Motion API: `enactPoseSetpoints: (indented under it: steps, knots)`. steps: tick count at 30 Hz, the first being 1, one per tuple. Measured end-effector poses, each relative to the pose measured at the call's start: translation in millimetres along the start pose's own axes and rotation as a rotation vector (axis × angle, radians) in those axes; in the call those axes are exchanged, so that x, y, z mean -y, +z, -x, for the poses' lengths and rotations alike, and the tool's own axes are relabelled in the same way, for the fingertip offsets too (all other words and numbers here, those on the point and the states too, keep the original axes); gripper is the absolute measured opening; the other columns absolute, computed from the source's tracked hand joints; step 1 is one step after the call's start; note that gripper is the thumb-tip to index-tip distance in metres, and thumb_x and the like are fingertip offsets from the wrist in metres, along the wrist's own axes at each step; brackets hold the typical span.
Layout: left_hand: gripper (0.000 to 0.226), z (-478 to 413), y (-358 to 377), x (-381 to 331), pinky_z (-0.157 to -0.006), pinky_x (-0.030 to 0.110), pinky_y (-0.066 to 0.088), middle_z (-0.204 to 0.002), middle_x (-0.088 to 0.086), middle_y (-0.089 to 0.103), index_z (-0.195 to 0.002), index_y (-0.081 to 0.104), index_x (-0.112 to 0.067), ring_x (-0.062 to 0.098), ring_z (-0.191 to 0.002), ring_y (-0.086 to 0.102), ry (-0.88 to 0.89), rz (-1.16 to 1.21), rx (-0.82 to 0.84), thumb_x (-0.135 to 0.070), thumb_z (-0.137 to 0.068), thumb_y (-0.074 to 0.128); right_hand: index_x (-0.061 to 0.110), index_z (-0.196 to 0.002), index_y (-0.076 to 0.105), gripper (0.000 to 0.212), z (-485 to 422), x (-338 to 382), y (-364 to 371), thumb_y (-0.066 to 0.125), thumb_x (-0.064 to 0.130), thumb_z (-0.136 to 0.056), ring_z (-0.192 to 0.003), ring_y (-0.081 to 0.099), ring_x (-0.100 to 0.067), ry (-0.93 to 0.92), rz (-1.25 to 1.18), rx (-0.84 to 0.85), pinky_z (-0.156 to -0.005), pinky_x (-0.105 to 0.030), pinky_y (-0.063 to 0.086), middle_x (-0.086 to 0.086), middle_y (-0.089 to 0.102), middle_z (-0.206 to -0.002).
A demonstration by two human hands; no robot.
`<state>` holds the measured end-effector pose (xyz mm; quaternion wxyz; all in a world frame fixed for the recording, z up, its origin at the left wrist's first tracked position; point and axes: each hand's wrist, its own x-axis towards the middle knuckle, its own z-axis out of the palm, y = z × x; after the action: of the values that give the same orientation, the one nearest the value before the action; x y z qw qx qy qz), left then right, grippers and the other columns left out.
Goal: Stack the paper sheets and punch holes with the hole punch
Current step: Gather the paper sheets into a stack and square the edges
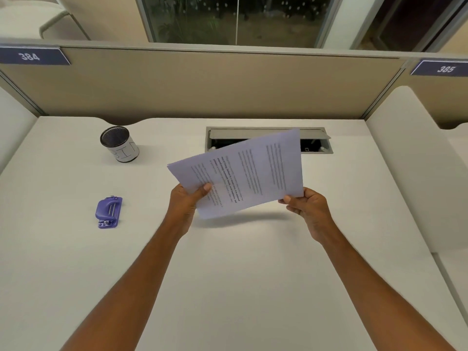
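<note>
A stack of printed paper sheets [243, 171] is held in the air above the middle of the white desk [228, 274], tilted with its right side higher. My left hand [186, 201] pinches the lower left corner, thumb on top. My right hand [307, 207] grips the lower right corner. A small purple hole punch [108, 212] lies on the desk to the left of my left hand, well apart from the paper.
A black mesh cup with a white label [120, 144] stands at the back left of the desk. An open cable hatch [316, 141] is set into the desk behind the paper. A beige partition [202, 84] closes the back; padded dividers flank both sides.
</note>
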<state>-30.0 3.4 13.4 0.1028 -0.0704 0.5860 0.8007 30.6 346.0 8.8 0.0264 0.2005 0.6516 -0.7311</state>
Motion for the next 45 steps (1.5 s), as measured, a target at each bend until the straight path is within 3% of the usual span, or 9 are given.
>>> enactPoseSetpoints:
  steps: [7,12,16,20,23,27,31,35,45]
  knots:
    - [0.039,11.6,38.1,7.2,-0.105,0.049,0.061,-0.136,0.004,0.078,-0.133,0.071,-0.023,0.018,-0.119,0.076,-0.059,0.252,0.003,-0.001,-0.101,0.07,0.017,-0.122,0.078,0.035,7.4,9.6,45.9,0.08,0.003,-0.091,-0.111,0.079,-0.03,0.009,-0.445,0.059,-0.096,-0.045,0.065,-0.012,0.08,-0.126]
    - [0.051,23.4,69.4,22.9,-0.107,0.056,0.059,-0.146,0.012,0.072,-0.152,0.058,-0.014,0.029,-0.129,0.071,-0.096,0.356,-0.02,-0.002,-0.103,0.068,0.018,-0.134,0.072,0.054,14.0,13.0,79.8,0.083,-0.002,-0.085,-0.122,0.076,-0.03,-0.038,-0.517,0.06,-0.096,-0.046,0.065,-0.011,0.077,-0.136]
    - [0.055,28.3,74.8,36.1,-0.111,0.06,0.057,-0.149,0.013,0.07,-0.153,0.058,-0.014,0.034,-0.137,0.067,-0.15,0.42,-0.042,-0.002,-0.101,0.071,0.021,-0.13,0.073,0.055,13.9,15.4,83.1,0.082,-0.01,-0.086,-0.122,0.076,-0.032,-0.074,-0.479,0.012,-0.094,-0.046,0.067,-0.011,0.078,-0.134]
    - [0.042,22.3,52.3,32.4,-0.099,0.049,0.066,-0.133,0.006,0.08,-0.136,0.07,-0.02,0.022,-0.117,0.079,-0.184,0.393,-0.083,-0.002,-0.099,0.075,0.025,-0.117,0.082,0.047,10.3,19.4,65.3,0.085,-0.008,-0.083,-0.117,0.078,-0.03,-0.07,-0.396,0.036,-0.088,-0.041,0.067,-0.008,0.081,-0.129]
    - [0.025,13.2,27.3,22.5,-0.086,0.036,0.068,-0.116,0.004,0.084,-0.117,0.074,-0.016,0.02,-0.104,0.079,-0.195,0.281,-0.089,-0.008,-0.094,0.081,0.022,-0.121,0.079,0.05,5.2,22.4,47.8,0.087,-0.007,-0.082,-0.114,0.079,-0.029,-0.062,-0.323,0.059,-0.09,-0.044,0.068,-0.008,0.08,-0.13]
    - [0.036,7.2,12.9,10.0,-0.082,0.027,0.065,-0.116,0.009,0.085,-0.115,0.078,-0.015,0.02,-0.1,0.079,-0.191,0.018,0.049,-0.024,-0.083,0.091,0.019,-0.122,0.079,0.049,1.0,24.3,29.2,0.09,-0.003,-0.079,-0.112,0.08,-0.029,-0.015,-0.224,0.093,-0.085,-0.04,0.068,-0.009,0.081,-0.13]
    - [0.038,4.9,24.3,3.3,-0.089,0.034,0.067,-0.125,0.01,0.083,-0.124,0.08,-0.012,0.026,-0.109,0.081,-0.201,-0.167,0.189,-0.03,-0.091,0.088,0.015,-0.119,0.079,0.053,0.4,23.9,21.1,0.095,0.005,-0.069,-0.109,0.081,-0.033,0.076,-0.082,0.14,-0.081,-0.04,0.069,-0.008,0.083,-0.123]
    - [0.039,7.8,40.0,2.3,-0.096,0.046,0.067,-0.127,0.01,0.083,-0.131,0.078,-0.014,0.032,-0.114,0.081,-0.228,-0.192,0.246,-0.031,-0.096,0.084,0.012,-0.125,0.077,0.054,1.1,19.9,20.5,0.092,-0.001,-0.075,-0.11,0.081,-0.032,0.154,0.005,0.21,-0.083,-0.042,0.069,-0.007,0.083,-0.123]
    - [0.035,20.9,49.3,18.2,-0.1,0.058,0.064,-0.119,0.016,0.084,-0.128,0.075,-0.005,0.043,-0.112,0.08,-0.276,-0.13,0.059,-0.02,-0.098,0.082,0.013,-0.126,0.078,0.039,4.7,6.0,22.5,0.087,0.011,-0.088,-0.109,0.081,-0.03,0.227,-0.028,0.228,-0.09,-0.042,0.068,-0.009,0.083,-0.125]
